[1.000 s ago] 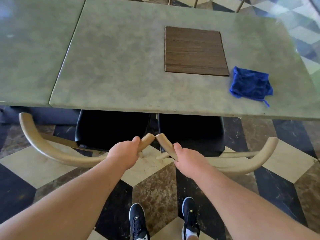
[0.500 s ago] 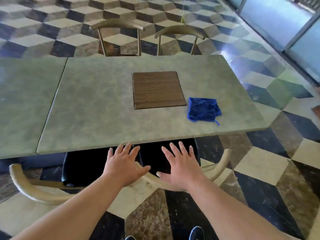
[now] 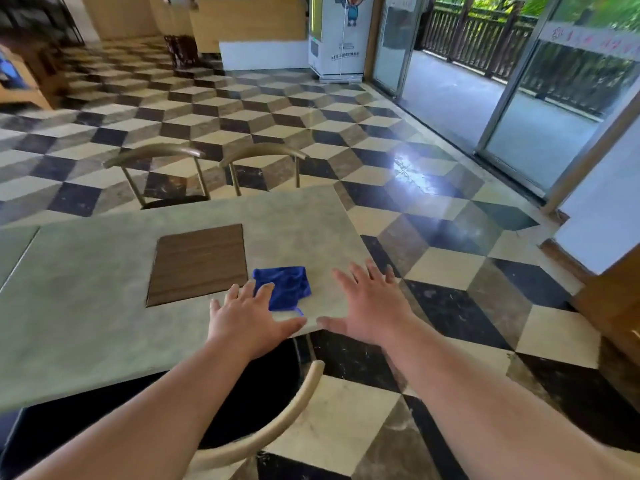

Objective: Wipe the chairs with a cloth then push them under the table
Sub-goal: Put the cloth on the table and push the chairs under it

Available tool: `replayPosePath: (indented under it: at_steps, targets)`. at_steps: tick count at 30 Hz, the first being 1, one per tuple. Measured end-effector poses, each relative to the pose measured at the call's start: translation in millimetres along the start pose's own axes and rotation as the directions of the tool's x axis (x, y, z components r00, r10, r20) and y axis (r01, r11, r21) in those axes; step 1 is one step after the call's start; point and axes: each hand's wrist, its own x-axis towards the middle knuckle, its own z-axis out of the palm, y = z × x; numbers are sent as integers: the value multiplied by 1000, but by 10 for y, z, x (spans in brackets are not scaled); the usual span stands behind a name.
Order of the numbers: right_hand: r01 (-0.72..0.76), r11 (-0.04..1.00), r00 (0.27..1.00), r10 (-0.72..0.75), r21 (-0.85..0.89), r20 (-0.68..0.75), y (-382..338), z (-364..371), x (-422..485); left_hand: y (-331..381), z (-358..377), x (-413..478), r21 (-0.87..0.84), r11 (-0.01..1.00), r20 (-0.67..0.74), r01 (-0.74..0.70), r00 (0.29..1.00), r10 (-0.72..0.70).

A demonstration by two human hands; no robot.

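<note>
A blue cloth lies crumpled on the grey-green table, near its right front corner. My left hand hovers flat over the table with fingers spread, its fingertips just in front of the cloth. My right hand is raised beside the table's right corner, fingers straight and spread, holding nothing. Below my arms, a chair with a black seat and a pale curved wooden backrest sits tucked under the table's near edge. Two more chairs stand tucked in at the far side.
A brown wooden panel is set into the tabletop. A second table abuts on the left. The checkered tile floor spreads to the right toward glass sliding doors. A counter and a white machine stand at the back.
Both hands let go of the near chairs' backrests, opened, and rose over the table's front right corner. My view lifted and turned right, bringing the room into sight.
</note>
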Motion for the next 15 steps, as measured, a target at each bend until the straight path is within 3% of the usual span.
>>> replayPosePath:
  at_steps: [7, 15]
  targets:
    - [-14, 1000, 1000, 14, -5, -27, 1514, -476, 267, 1425, -427, 646, -21, 1000, -78, 9, 997, -11]
    - [49, 997, 997, -52, -63, -54, 2558, -695, 1581, 2283, -639, 2057, -54, 996, -53, 76, 995, -79]
